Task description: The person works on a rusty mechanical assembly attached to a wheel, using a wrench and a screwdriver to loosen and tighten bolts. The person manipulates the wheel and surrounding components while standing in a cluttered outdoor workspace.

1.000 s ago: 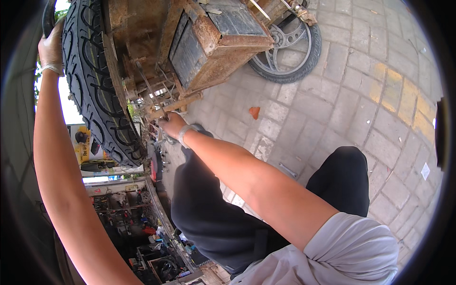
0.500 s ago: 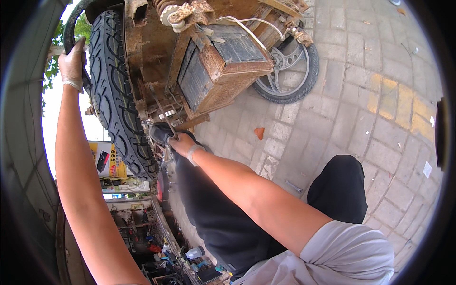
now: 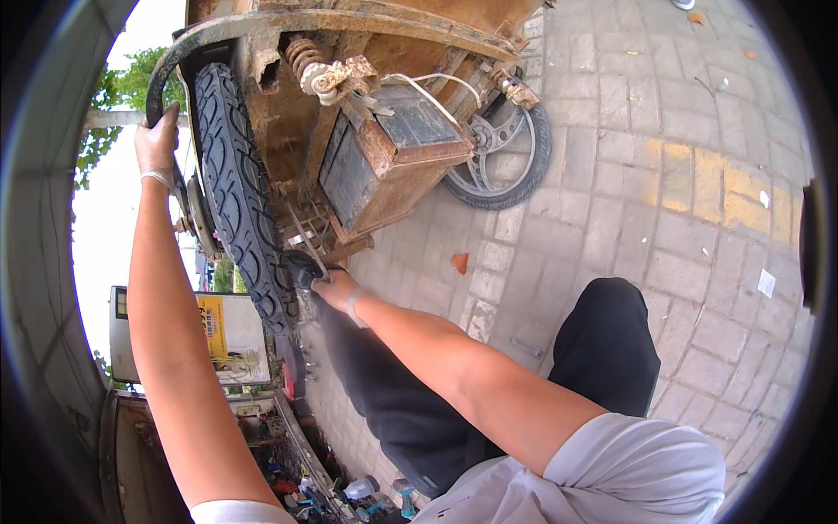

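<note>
Up at the left, my left hand [image 3: 158, 144] in a thin clear glove is closed around a dark curved frame bar [image 3: 179, 54] of a tipped, rusty vehicle. Beside it stands a black treaded tyre [image 3: 240, 183]. My right hand [image 3: 339, 288], also gloved, is closed on the lower end of a thin metal rod [image 3: 307, 234]. The rod's upper end reaches in among rusty parts beside the tyre, and its tip is hard to make out. Just behind this hand is my dark shoe [image 3: 302, 267]. A rusty box with dark panels [image 3: 384, 166] hangs from the underside.
A grey-spoked wheel [image 3: 519, 166] rests near the paving, beyond the box. A rusty coil spring [image 3: 305, 65] sits above. Lower left, an open cabinet [image 3: 297, 437] holds tools and bottles. A small metal tool [image 3: 526, 348] lies on the paving [image 3: 602, 236] by my knee.
The view has shifted, so more of the vehicle's upper frame shows and the tyre sits lower in the picture. Both hands keep their holds on the bar and the rod.
</note>
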`<state>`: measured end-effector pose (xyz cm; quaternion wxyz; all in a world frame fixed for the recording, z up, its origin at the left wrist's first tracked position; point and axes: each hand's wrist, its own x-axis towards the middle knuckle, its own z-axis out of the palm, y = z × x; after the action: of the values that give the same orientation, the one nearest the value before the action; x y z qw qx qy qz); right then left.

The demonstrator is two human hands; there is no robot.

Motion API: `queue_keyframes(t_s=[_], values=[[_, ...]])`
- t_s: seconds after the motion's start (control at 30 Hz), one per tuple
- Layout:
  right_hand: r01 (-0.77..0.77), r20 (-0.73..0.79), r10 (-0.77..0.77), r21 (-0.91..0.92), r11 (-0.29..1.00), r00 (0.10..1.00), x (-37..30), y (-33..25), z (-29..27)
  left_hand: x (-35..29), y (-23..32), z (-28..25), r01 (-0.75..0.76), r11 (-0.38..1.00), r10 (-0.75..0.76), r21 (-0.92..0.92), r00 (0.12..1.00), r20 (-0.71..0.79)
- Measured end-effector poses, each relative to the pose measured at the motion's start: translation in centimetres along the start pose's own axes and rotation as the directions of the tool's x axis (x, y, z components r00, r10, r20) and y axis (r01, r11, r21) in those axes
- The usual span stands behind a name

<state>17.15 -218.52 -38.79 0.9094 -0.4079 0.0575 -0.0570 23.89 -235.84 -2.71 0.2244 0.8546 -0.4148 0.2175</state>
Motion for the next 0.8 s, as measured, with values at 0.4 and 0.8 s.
queue_keyframes(t_s=[0.4, 0.8], values=[[0.047, 0.014, -0.046, -0.091, 0.995, 0.999, -3.2, -3.3, -1.9, 1.0, -1.9, 0.3, 0.050, 0.995, -0.046, 0.083, 0.997, -0.057], [-0.314, 0.217, 0.283, 0.122, 0.942, 0.934, -8.1, -8.8, -4.5, 0.1, 0.1, 0.0, -0.012, 0.998, 0.020, -0.069, 0.992, 0.123]])
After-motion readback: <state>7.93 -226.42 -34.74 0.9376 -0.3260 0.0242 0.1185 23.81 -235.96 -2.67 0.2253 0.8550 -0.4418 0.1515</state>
